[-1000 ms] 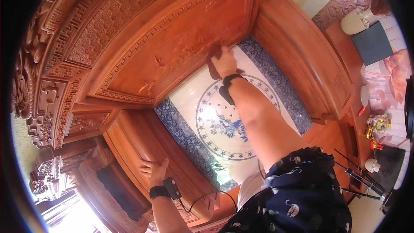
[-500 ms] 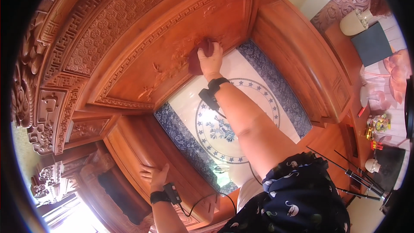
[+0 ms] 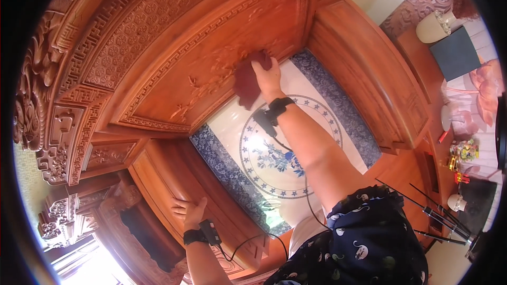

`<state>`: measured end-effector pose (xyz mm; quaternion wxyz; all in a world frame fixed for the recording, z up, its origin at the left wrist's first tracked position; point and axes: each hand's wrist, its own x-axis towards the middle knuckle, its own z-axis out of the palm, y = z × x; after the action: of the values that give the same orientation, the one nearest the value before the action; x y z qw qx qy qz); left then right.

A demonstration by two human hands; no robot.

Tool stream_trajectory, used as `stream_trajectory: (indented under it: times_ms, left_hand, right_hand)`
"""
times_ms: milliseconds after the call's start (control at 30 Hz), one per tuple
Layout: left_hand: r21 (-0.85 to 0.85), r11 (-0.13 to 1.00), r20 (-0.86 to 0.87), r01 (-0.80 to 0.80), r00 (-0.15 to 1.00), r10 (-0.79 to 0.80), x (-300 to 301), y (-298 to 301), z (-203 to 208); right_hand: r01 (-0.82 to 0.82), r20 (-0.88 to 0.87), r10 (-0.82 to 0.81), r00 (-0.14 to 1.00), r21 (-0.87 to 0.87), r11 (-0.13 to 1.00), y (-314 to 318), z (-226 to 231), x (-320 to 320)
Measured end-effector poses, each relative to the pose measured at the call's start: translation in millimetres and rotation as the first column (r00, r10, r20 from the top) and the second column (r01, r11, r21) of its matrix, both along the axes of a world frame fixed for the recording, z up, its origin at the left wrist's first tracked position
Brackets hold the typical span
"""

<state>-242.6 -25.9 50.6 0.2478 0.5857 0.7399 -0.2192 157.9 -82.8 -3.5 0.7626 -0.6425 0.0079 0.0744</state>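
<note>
A dark red cloth (image 3: 248,84) is in my right hand (image 3: 269,76), bunched under the fingers and thumb. The hand presses it against the lower part of a carved wooden backrest (image 3: 222,31), and a loose flap hangs toward the seat. My left hand (image 3: 189,212) lies flat, fingers spread and holding nothing, on the wooden armrest (image 3: 163,190) at the lower left. Below my right arm, the seat bears a shiny cover (image 3: 222,121) with a round blue flower pattern and dark blue borders.
Another wooden armrest (image 3: 364,74) stands at the right. Beyond it are a white vase (image 3: 434,27), a dark grey box (image 3: 455,54) and a black tripod (image 3: 449,225). A cable (image 3: 248,238) runs from my left wrist. More carved furniture (image 3: 142,232) stands at the lower left.
My right hand has slid a little to the right along the backrest with the cloth, and more of the cloth now hangs down. My left hand rests in the same place.
</note>
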Motion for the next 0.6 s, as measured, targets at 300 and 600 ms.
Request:
stream_trajectory:
  times_ms: [300, 600]
  left_hand:
    - [0.039, 0.999, -0.016, 0.017, 1.0, -0.016, 14, -6, -4]
    - [0.032, 0.999, 0.012, 0.013, 1.0, -0.014, 11, -6, -5]
  right_hand:
    - [0.208, 0.252, -0.135, 0.958, -0.292, 0.934, 29, 5, 5]
    - [0.001, 0.153, 0.129, 0.98, -0.649, 0.761, -25, -4, 24]
